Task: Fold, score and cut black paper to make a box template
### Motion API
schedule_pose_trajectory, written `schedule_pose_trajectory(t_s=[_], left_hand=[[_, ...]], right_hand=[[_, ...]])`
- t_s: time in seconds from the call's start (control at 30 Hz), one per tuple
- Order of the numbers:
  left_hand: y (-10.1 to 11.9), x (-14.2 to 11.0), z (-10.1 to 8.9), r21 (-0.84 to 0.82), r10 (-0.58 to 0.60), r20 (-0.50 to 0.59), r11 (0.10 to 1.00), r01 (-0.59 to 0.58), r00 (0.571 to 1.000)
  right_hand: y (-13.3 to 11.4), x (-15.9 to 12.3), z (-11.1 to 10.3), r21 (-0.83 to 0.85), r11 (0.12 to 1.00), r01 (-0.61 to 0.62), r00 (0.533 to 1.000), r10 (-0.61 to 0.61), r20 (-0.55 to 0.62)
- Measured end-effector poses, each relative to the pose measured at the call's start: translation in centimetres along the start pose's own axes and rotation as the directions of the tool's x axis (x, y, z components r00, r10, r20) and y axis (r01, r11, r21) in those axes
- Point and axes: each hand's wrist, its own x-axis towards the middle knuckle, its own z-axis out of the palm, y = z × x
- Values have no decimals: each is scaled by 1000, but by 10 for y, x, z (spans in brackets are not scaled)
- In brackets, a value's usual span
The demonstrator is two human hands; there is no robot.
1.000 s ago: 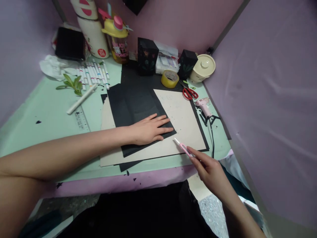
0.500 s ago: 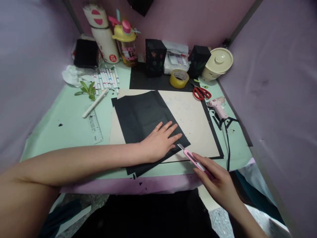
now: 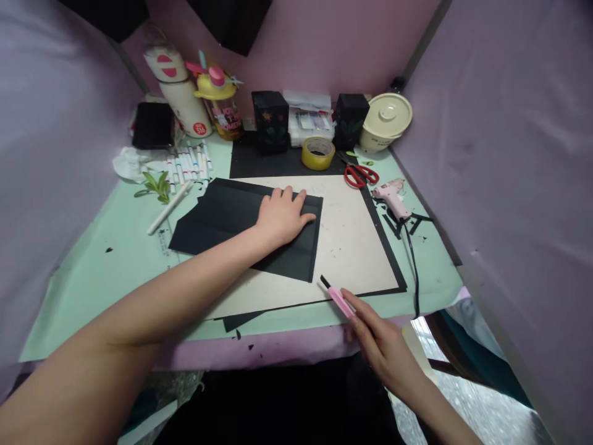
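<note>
My left hand [image 3: 281,217] lies with spread fingers on a sheet of black paper [image 3: 222,213], near its right end. Part of the sheet is hidden under my hand and forearm. Beneath it is a pale board [image 3: 356,247] with dark edges. My right hand [image 3: 382,340] grips a pink utility knife [image 3: 340,301] near the front edge of the board. The knife's dark blade points up and left, a little apart from the black sheet's lower right corner. A clear ruler [image 3: 165,244] is partly covered by the sheet's left end.
Red-handled scissors [image 3: 361,175], yellow tape [image 3: 318,153] and a pink glue gun [image 3: 393,198] with a cord lie at the right. Markers [image 3: 189,162], a leafy sprig [image 3: 155,186] and a white stick [image 3: 167,209] are at the left. Bottles, black boxes [image 3: 271,120] and a lidded bowl [image 3: 386,120] stand behind.
The black sheet has turned and now lies more sideways, its left end over the ruler. My left hand has moved up and left with it. The knife is slightly farther left, its blade darker to view.
</note>
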Motion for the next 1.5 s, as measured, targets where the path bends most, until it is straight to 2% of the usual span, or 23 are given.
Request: schedule_pose_trajectory(t_s=[0.07,0.1,0.17,0.23,0.3,0.37,0.53,0.63,1.0,1.27,1.5], left_hand=[[-8,-12,-7,-111,199,-61,973,-205,978],[-12,-19,-9,-181,341,-92,918,-353,935],[-20,-35,-9,-306,587,-113,747,-590,802],[-27,-49,-4,-357,711,-79,634,-686,699],[-30,-58,5,-347,757,-18,608,-714,653],[-29,-63,13,-311,754,23,629,-712,656],[-20,-71,21,-229,660,44,737,-636,750],[-16,-76,20,-203,632,47,764,-612,773],[-18,-77,18,-243,678,4,714,-657,735],[-19,-75,20,-311,700,-36,670,-674,713],[-20,-75,21,-327,718,-7,656,-681,696]], right_hand=[[0,-2,2,60,996,-71,997,70,10],[0,-2,2,81,993,-83,997,83,-1],[-1,-1,3,94,993,-67,996,71,-44],[-2,0,3,88,995,-37,997,43,-63],[-2,1,4,79,997,-17,999,20,-41],[-3,1,5,59,998,12,1000,-11,-13],[-8,-1,10,-21,994,110,992,-109,61],[-12,-1,12,-110,986,126,988,-115,103],[-29,4,18,-253,966,56,992,-25,124],[-40,5,13,-332,943,-17,986,71,149],[-45,9,10,-359,932,-39,981,104,164]])
